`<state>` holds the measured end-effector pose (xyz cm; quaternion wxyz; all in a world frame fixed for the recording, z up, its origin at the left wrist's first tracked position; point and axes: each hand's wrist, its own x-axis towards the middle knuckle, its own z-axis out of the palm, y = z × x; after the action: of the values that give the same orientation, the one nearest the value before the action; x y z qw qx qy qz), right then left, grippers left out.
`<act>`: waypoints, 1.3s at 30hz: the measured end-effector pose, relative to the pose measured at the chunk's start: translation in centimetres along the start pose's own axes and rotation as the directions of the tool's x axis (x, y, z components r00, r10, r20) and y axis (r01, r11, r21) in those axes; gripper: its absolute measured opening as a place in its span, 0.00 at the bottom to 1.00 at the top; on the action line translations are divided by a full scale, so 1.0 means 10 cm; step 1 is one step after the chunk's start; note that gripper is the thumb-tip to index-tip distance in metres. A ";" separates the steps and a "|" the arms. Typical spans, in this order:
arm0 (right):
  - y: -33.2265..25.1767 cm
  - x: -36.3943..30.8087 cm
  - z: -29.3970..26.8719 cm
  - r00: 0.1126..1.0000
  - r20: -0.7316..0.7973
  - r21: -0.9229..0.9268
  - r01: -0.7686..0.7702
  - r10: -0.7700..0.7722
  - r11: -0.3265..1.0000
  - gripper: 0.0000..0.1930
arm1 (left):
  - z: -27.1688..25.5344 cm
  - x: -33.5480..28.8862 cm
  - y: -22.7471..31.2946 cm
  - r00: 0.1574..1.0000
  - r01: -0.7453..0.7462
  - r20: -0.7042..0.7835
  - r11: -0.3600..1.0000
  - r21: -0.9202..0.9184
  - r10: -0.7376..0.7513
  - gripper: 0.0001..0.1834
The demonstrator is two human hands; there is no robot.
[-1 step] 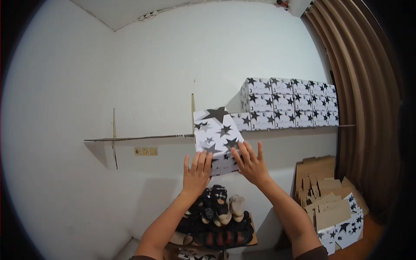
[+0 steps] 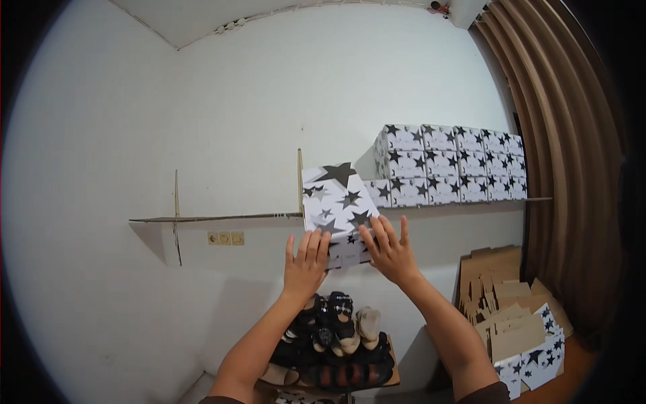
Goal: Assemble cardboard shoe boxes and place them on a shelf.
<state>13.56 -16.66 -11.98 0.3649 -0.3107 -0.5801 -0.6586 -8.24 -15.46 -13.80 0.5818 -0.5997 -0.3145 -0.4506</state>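
Between my two hands is a white cardboard box [image 2: 340, 209] printed with black and grey stars, its top sloping away from me. My left hand [image 2: 307, 264] presses on the near left corner, fingers pointing up over the edge. On the near right side, my right hand [image 2: 390, 254] grips with the fingers over the edge and the thumb unseen. The box's far part overlaps the wall shelf [image 2: 249, 216]; whether it rests on it cannot be told. Right of it, matching star-printed boxes [image 2: 441, 164] stand stacked in rows on the shelf.
Below my hands, several shoes [image 2: 343, 330] crowd a small rack. Flattened brown cardboard and star-printed sheets [image 2: 518, 330] lean at the lower right, near a brown curtain [image 2: 558, 135]. Wall sockets [image 2: 225, 238] sit under the shelf's left part, beside a thin upright bracket [image 2: 177, 209].
The box and my hands have risen very slightly against the shelf. The whole view has shifted a little; both hands keep their hold.
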 end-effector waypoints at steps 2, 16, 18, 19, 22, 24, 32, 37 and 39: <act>0.19 0.21 0.28 1.000 0.023 0.009 -0.013 0.013 1.000 0.28 | 0.30 0.27 -0.13 0.999 -0.003 -0.038 1.000 0.007 0.003 0.49; 1.24 0.95 1.65 0.934 0.277 -0.207 -0.174 0.228 0.963 0.48 | 2.00 1.73 -0.21 0.960 0.076 0.270 0.997 -0.007 -0.071 0.59; 1.30 0.95 1.81 0.913 0.335 -0.226 -0.163 0.233 0.961 0.51 | 2.19 1.78 -0.20 0.954 0.078 0.293 0.997 -0.009 -0.072 0.61; 1.32 0.94 1.88 0.898 0.365 -0.241 -0.162 0.245 0.957 0.52 | 2.27 1.80 -0.20 0.945 0.078 0.318 0.997 -0.010 -0.070 0.63; 1.44 0.90 2.09 0.871 0.409 -0.247 -0.182 0.273 0.952 0.55 | 2.46 1.86 -0.18 0.952 0.038 0.306 0.999 -0.021 -0.030 0.64; 1.53 0.88 2.20 0.857 0.429 -0.235 -0.200 0.286 0.951 0.55 | 2.63 1.87 -0.19 0.964 0.010 0.265 0.997 -0.073 0.009 0.62; 1.38 0.44 2.71 0.915 0.301 -0.071 -0.261 0.270 0.963 0.42 | 3.28 1.43 0.07 0.987 0.072 0.158 0.915 -0.397 -0.010 0.44; 1.02 0.13 2.98 0.932 0.133 0.024 -0.343 0.337 0.939 0.36 | 3.36 1.22 0.25 0.991 0.127 0.089 0.872 -0.473 -0.096 0.39; 0.98 0.11 3.02 0.930 0.131 0.005 -0.347 0.344 0.938 0.34 | 3.44 1.19 0.28 0.988 0.145 0.117 0.884 -0.445 -0.103 0.39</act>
<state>20.81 12.56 -1.77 0.4414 -0.4444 -0.5479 -0.5545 4.95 16.22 -1.32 0.3818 -0.7167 -0.2647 -0.5202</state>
